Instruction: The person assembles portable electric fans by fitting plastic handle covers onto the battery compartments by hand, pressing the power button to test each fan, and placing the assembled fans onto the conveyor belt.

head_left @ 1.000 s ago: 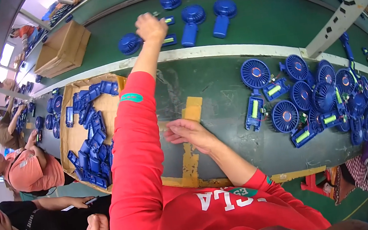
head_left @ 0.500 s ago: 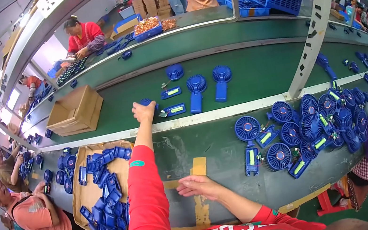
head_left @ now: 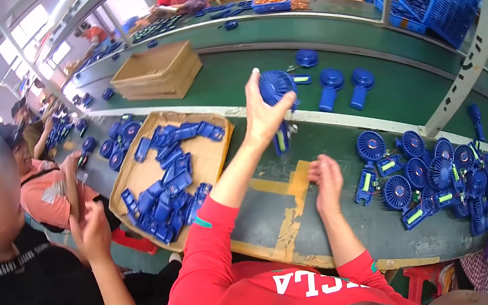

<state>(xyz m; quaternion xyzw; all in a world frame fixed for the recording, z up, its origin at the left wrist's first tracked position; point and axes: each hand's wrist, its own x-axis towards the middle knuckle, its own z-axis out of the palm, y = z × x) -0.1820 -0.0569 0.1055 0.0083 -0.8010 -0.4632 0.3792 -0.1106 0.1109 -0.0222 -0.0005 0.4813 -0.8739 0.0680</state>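
My left hand [head_left: 264, 111] is closed round the head of a blue handheld fan [head_left: 278, 87], raised above the near edge of the green conveyor belt [head_left: 232, 72]. The fan's handle hangs below the hand, partly hidden, and its round grille is turned up. Lower and to the right, my right hand [head_left: 327, 185] is held above the dark worktop [head_left: 265, 209] with nothing in it, its fingers slightly bent. A heap of blue fans [head_left: 439, 174], several with open handles showing light green cells, lies to its right. Two more fans [head_left: 330, 88] rest on the belt.
A cardboard tray [head_left: 218, 150] of blue handle covers [head_left: 168, 192] stands left of my arm. An empty-looking cardboard box [head_left: 158, 74] sits on the belt. A grey metal post [head_left: 464, 66] rises at right. A person in black [head_left: 44, 296] stands close at left.
My left hand has lifted the fan off the belt and brought it nearer. My right hand has turned fingers upward. The view has swung left, bringing the person in black into it.
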